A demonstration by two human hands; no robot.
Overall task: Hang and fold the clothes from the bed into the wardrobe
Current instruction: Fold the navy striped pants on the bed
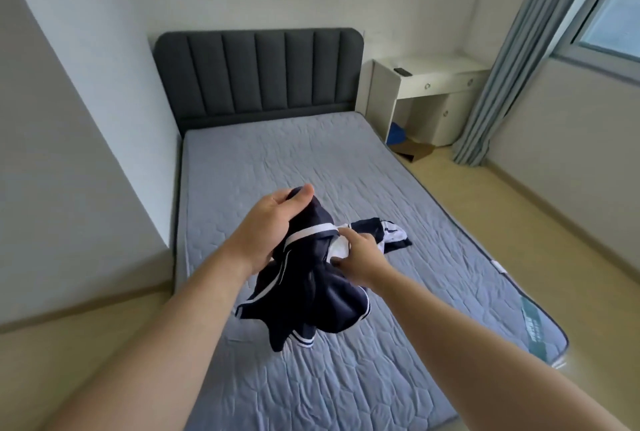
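A dark navy garment (311, 295) with white trim hangs bunched in the air above the bed (263, 167). My left hand (273, 222) grips its upper part, thumb on top. My right hand (356, 254) pinches the garment at its white-lined opening, just right of the left hand. A second navy and white garment (384, 231) lies crumpled on the grey quilted mattress just beyond my right hand. No wardrobe is in view.
A dark grey padded headboard (259, 73) stands at the far end. A white desk (429, 91) with drawers sits to the right of the bed, cardboard (415, 150) on the floor beneath it. Blue curtains (512, 59) hang by the window. A white wall (69, 153) runs along the left.
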